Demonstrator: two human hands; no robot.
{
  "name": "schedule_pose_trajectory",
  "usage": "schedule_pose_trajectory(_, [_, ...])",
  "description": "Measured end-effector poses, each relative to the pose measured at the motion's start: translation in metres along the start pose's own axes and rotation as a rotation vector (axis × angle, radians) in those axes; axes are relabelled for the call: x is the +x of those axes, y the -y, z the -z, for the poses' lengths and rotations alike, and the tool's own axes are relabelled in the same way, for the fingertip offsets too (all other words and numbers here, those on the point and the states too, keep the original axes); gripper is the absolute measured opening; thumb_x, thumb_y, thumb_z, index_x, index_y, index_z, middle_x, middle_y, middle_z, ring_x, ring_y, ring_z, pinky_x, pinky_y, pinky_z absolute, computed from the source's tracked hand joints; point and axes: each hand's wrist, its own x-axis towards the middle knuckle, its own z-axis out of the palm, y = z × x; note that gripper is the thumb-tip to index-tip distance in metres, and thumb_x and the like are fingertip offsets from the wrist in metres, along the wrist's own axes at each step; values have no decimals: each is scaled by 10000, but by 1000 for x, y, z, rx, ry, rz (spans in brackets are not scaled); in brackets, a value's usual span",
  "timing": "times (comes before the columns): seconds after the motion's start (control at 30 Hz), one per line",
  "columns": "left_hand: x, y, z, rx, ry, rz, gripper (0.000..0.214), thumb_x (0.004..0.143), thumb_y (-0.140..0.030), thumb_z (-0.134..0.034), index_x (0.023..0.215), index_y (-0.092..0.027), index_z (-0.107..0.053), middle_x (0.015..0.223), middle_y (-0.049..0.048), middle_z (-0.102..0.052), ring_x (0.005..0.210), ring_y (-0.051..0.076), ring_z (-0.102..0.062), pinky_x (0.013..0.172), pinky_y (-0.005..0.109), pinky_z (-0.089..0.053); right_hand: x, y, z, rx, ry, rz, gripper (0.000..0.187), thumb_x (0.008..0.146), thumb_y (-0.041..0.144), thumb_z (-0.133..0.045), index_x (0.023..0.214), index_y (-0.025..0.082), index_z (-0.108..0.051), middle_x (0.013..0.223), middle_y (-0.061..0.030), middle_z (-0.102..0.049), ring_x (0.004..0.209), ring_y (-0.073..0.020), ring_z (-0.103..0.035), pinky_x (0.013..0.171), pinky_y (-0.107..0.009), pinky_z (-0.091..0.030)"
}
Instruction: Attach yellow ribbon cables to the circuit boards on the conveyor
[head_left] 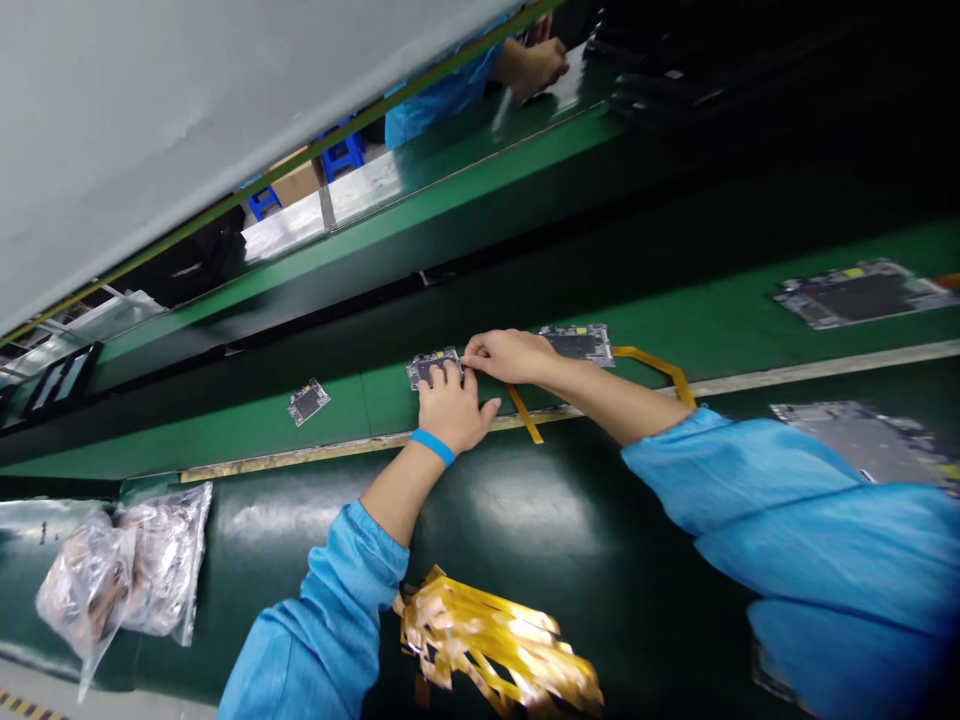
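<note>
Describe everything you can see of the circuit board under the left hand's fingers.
The circuit board looks thin and rigid, with a dark middle and small grey parts crowding its edges. It lies flat on the green surface. The left hand rests its fingers on it, hiding part; the right hand is at its right end, where contact is unclear.
</note>
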Motion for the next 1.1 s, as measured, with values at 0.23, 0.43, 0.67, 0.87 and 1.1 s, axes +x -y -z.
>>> schedule_pose_trajectory(0.23, [4, -6, -4, 15, -15, -16, 687, 1073, -596, -423, 1565, -125, -516, 1578, 192, -514, 1395, 377, -483, 1062, 498, -515, 3, -13, 0, -18, 11, -24, 257, 932, 468, -615, 1005, 291, -786, 1038, -31, -815, 933, -245, -729, 677, -311, -439])
schedule_pose_trajectory(0.43, [6, -5, -3, -17, 0, -53, 690, 1075, -599, -425, 1581, -136, -494, 1604, 202, -486, 1434, 391, -472, 1102, 506, -491, -2, -16, 0, -61, -17, -32, 267, 957, 462, -579, 1023, 293, -776, 1026, -35, -812, 950, -256, -724, 719, -319, -447])
schedule_pose_trajectory(0.67, [-17, 42, 4, -243, -29, -255, 415, 1081, -342, -482, 1449, -218, -627, 1588, 109, -529, 1497, 271, -441, 1143, 404, -476, -27, -15, -5, 85, -144, -5, 326, 1010, 422, -477, 1097, 236, -730, 1052, -86, -791, 969, -284, -719, 757, -336, -456])
schedule_pose_trajectory(0.87, [-54, 107, -6, -359, -137, -173, 281, 1046, -255, -507, 1201, -184, -730, 1261, 112, -696, 1198, 241, -615, 1040, 398, -522, -82, 18, -16, 172, -55, 188, 274, 938, 506, -637, 964, 240, -703, 846, -43, -742, 774, -228, -686, 663, -304, -409])
schedule_pose_trajectory(1.1, [-86, 143, -20, -420, -142, -76, 253, 1054, -238, -483, 1127, -177, -718, 1169, 107, -698, 1122, 236, -625, 1033, 395, -506, -161, 82, -56, 195, 380, 659, 231, 1009, 344, -571, 957, 250, -777, 971, -50, -775, 835, -216, -713, 670, -300, -388])
